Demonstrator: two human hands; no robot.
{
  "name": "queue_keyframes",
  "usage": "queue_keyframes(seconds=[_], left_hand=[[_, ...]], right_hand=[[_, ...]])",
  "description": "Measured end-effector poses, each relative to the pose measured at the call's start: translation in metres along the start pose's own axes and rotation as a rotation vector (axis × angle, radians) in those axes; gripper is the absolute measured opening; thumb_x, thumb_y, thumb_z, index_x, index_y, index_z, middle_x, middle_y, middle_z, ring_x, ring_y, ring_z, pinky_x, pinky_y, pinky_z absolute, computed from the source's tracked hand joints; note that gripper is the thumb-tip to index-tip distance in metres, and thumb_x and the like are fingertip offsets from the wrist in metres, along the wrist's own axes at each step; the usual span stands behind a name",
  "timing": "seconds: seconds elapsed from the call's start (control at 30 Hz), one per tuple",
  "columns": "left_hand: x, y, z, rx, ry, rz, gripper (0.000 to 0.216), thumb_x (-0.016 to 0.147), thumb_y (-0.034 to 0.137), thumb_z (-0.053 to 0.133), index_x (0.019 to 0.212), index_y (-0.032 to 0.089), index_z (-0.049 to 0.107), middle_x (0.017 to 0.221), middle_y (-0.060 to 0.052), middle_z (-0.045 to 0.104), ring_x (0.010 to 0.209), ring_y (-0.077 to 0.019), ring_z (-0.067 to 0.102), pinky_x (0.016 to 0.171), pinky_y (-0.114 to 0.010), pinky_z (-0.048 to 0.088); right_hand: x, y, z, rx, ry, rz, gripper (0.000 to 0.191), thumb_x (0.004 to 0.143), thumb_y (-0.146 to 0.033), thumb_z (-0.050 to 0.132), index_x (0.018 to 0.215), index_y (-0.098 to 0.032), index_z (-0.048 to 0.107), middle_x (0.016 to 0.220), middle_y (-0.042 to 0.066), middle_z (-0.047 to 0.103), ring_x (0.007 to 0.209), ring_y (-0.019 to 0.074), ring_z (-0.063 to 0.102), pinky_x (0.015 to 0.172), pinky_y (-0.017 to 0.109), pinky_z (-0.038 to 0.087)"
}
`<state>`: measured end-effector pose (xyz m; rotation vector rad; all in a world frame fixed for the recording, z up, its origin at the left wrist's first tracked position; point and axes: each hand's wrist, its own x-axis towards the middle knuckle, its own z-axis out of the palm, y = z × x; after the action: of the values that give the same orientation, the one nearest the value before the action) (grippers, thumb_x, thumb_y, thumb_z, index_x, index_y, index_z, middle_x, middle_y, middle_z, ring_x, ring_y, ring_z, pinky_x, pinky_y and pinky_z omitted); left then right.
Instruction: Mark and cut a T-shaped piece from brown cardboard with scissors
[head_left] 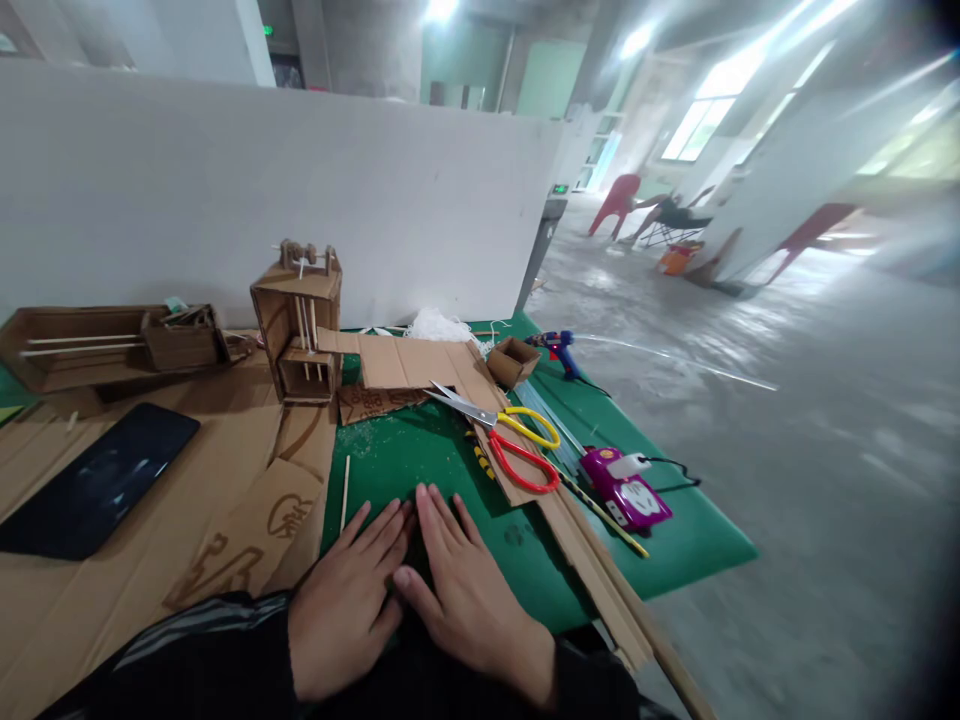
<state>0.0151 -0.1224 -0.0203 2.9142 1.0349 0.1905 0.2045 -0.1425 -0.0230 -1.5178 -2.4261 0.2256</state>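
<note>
My left hand (349, 597) lies flat on the green table top (401, 455), fingers stretched forward, holding nothing. Beside it rests my right hand (466, 590), also flat with its fingers out and nothing in it. The hands nearly meet at the fingertips. A thin wooden stick (345, 492) lies just ahead of my left hand. Beyond my right hand are scissors (491, 415) with one yellow and one red handle, blades parted, resting on cardboard strips (457, 365). An upright cardboard box structure (296, 325) with sticks inside stands farther back.
A black tablet (101, 480) lies on cardboard sheets (217, 490) at left, with an open cardboard box (60, 350) behind. A small cardboard box (512, 362), a blue glue gun (559, 350) and a purple power socket (626, 490) are at right. A white partition (270, 190) stands behind.
</note>
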Motion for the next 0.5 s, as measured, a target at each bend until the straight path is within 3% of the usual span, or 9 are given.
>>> queue_keyframes(seconds=[0.13,0.23,0.3,0.37,0.5], left_hand=[[-0.007,0.002,0.002,0.026,0.007,-0.031,0.064,0.091,0.026,0.048,0.15,0.015,0.026,0.155,-0.01,0.032,0.144,-0.0257,0.028,0.115,-0.051,0.032],[-0.012,0.008,-0.004,0.003,0.036,-0.051,0.069,0.093,0.034,0.048,0.152,0.015,0.017,0.155,-0.013,0.029,0.142,-0.0275,0.032,0.111,-0.048,0.039],[-0.014,0.015,-0.014,-0.06,0.046,-0.035,0.07,0.095,0.036,0.047,0.153,0.016,0.014,0.155,-0.012,0.031,0.14,-0.0267,0.034,0.11,-0.044,0.041],[-0.014,0.023,-0.026,-0.148,0.002,0.038,0.063,0.096,0.037,0.045,0.151,0.016,0.023,0.151,-0.011,0.038,0.138,-0.0244,0.039,0.109,-0.039,0.042],[-0.017,0.038,-0.032,-0.247,-0.243,0.266,0.044,0.097,0.036,0.043,0.136,0.017,0.053,0.133,-0.01,0.06,0.121,-0.0232,0.059,0.1,-0.031,0.05]], right_hand=[[0.014,0.011,0.009,0.002,0.205,0.27,0.068,0.1,-0.042,0.033,0.148,0.004,0.024,0.156,0.023,0.024,0.146,0.0301,0.016,0.116,0.05,0.031],[0.024,0.016,0.016,-0.006,0.225,0.341,0.073,0.097,-0.047,0.039,0.145,0.008,0.028,0.152,0.03,0.027,0.143,0.038,0.022,0.113,0.057,0.031],[0.027,0.016,0.015,0.003,0.207,0.326,0.075,0.097,-0.048,0.04,0.144,0.01,0.029,0.15,0.033,0.027,0.142,0.0415,0.023,0.112,0.061,0.029],[0.028,0.015,0.01,0.025,0.169,0.262,0.073,0.097,-0.047,0.041,0.144,0.008,0.031,0.15,0.032,0.029,0.142,0.0398,0.024,0.114,0.061,0.026],[0.024,0.009,-0.005,0.107,0.055,0.017,0.058,0.098,-0.04,0.043,0.146,-0.009,0.036,0.152,0.013,0.038,0.143,0.0235,0.028,0.119,0.045,0.025]])
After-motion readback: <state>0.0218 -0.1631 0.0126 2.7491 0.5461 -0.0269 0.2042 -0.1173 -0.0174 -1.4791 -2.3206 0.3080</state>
